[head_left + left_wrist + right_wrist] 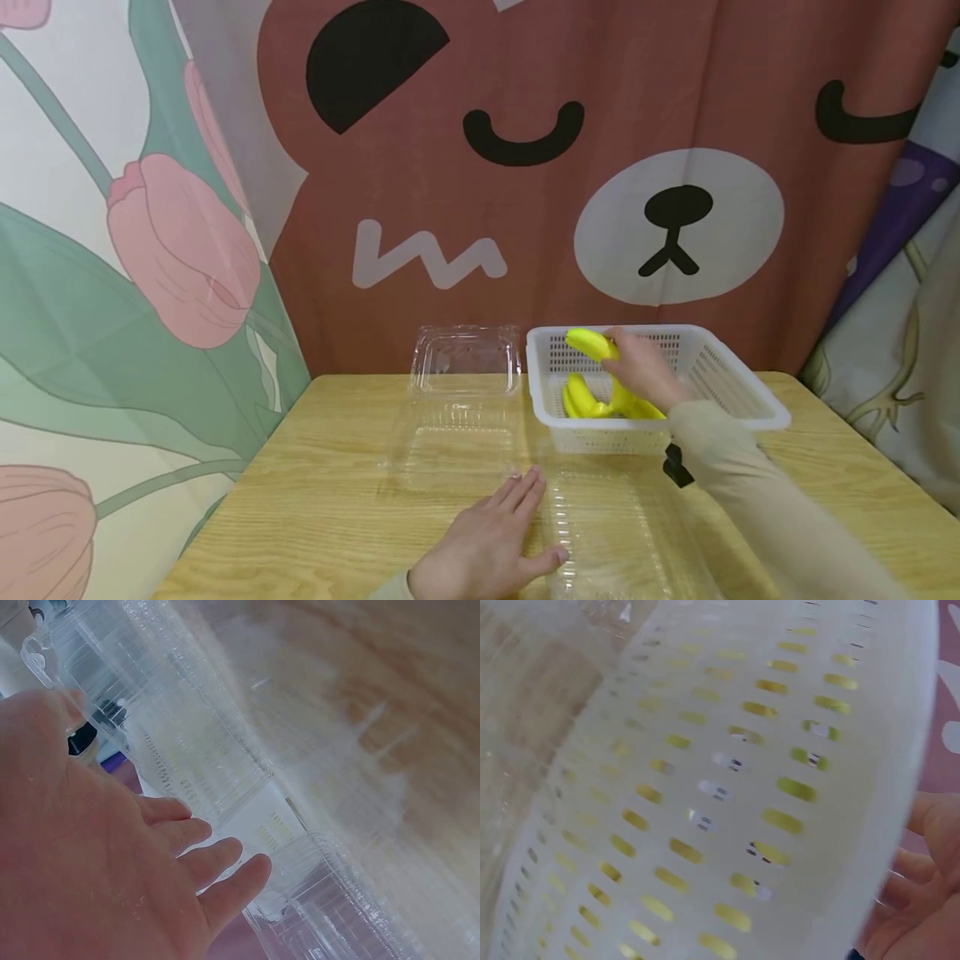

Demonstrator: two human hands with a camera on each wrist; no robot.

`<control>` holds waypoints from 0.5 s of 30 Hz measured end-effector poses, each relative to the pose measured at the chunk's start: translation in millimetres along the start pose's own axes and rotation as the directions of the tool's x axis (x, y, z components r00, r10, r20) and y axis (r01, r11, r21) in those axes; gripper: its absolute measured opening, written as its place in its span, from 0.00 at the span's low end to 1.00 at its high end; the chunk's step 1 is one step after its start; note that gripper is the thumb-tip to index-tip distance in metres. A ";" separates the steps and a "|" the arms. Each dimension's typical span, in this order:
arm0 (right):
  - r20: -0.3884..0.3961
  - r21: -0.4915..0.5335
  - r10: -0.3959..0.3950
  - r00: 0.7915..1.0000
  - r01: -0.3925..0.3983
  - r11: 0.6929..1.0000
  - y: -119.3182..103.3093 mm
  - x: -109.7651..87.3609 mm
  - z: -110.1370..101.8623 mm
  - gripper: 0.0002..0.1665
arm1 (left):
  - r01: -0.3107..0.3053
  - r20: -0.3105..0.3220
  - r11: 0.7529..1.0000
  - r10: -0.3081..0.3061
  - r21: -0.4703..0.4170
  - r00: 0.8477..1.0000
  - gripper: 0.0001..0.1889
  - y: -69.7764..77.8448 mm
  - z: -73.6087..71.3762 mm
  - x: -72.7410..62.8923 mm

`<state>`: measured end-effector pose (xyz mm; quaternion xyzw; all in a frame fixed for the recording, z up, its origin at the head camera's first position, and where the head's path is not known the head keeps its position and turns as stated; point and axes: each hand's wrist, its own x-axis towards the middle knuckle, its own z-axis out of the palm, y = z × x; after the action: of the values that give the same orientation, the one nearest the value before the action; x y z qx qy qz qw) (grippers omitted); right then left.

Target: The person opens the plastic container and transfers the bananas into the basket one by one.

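In the head view my right hand (643, 364) grips a yellow banana (588, 343) over the white plastic basket (546, 423). More yellow bananas (581, 400) lie inside the basket, partly hidden by the hand. The slotted basket wall (840, 825) fills much of the right wrist view, with yellow showing through its slots and the right hand (922, 877) beyond its rim. My left hand (487, 537) has its fingers extended, thumb spread, at the left edge of a clear plastic container (611, 525). Seen from the left wrist, the left hand (112, 832) holds nothing.
A second clear container (461, 454) sits left of the basket, its lid (467, 358) raised at the back. A small black object (677, 465) shows below the right forearm. Behind the wooden table (300, 500) hangs a curtain (420, 183) with a bear print.
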<state>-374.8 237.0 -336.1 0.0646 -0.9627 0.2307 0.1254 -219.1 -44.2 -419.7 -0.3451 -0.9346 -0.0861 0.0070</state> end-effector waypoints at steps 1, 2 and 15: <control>0.003 -0.009 0.001 1.000 -0.001 1.000 1.0 0.7 2.1 0.31 | -0.001 -0.003 1.000 0.001 0.002 1.000 0.48 0.0 0.2 -0.1; 0.007 -0.013 0.001 1.000 -0.001 1.000 2.1 1.4 4.1 0.31 | -0.002 -0.006 1.000 0.002 0.001 1.000 0.48 0.1 0.2 -0.1; 0.056 -0.075 0.005 0.998 -0.001 0.997 4.5 1.2 19.8 0.29 | -0.001 -0.003 1.000 0.001 0.007 1.000 0.48 0.5 0.7 0.1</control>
<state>-380.9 231.7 -354.7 0.0650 -0.9739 0.1929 0.1005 -218.8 -43.6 -420.3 -0.3456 -0.9346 -0.0833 0.0095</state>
